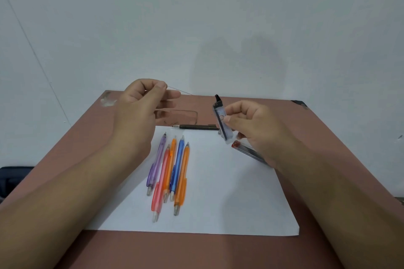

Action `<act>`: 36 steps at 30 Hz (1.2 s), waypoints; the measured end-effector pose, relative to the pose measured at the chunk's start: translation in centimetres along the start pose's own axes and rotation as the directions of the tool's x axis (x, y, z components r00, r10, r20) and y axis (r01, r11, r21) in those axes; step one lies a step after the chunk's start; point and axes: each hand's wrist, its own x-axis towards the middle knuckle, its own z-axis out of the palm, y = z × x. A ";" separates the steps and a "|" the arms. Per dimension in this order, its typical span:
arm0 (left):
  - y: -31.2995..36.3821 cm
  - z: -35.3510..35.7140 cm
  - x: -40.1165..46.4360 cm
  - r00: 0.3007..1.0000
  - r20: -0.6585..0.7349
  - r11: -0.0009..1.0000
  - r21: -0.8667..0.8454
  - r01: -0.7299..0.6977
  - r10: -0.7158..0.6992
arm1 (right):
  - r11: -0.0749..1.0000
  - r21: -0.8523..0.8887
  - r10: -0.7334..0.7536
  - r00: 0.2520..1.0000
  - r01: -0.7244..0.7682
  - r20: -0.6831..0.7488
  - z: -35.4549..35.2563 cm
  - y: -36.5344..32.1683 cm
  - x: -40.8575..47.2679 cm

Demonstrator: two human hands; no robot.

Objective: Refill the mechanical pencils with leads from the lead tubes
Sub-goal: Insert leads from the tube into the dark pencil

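Head view: left hand (140, 102) pinches lead (180, 91); right hand (253, 124) grips lead tube (220, 122).

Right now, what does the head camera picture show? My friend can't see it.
The left hand pinches a thin pencil lead while the right hand holds an open lead tube. Five colourful mechanical pencils lie on white paper on a brown table.
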 end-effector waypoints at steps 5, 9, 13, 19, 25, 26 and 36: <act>-0.2 0.0 0.2 1.000 -0.021 0.999 0.045 0.008 -0.007 | 0.995 -0.036 -0.089 0.996 0.089 0.010 -0.1 -0.3 -0.6; -0.3 -0.1 0.3 0.999 -0.044 0.998 0.057 0.013 -0.011 | 0.985 -0.058 -0.159 0.987 0.160 0.030 0.2 -0.7 -1.1; -0.3 -0.2 0.5 0.998 -0.061 0.998 0.054 0.022 -0.018 | 0.983 -0.086 -0.157 0.987 0.160 0.036 0.2 -0.6 -1.1; -0.4 -0.2 0.6 0.997 -0.074 0.998 0.062 0.014 -0.010 | 0.984 -0.072 -0.158 0.984 0.164 0.081 0.0 -0.7 -1.2; -0.4 -0.3 0.6 0.996 -0.091 0.997 0.078 -0.008 0.015 | 0.969 -0.124 -0.196 0.970 0.215 0.146 -0.3 -1.0 -1.4; -0.4 -0.3 0.6 0.995 -0.093 0.996 0.085 -0.012 0.020 | 0.970 -0.108 -0.195 0.961 0.219 0.196 -0.4 -1.0 -1.4; -0.7 -0.2 0.3 0.989 -0.005 0.944 0.299 -0.140 0.148 | 0.850 -0.463 0.020 0.864 0.250 0.503 -0.5 -1.0 -1.6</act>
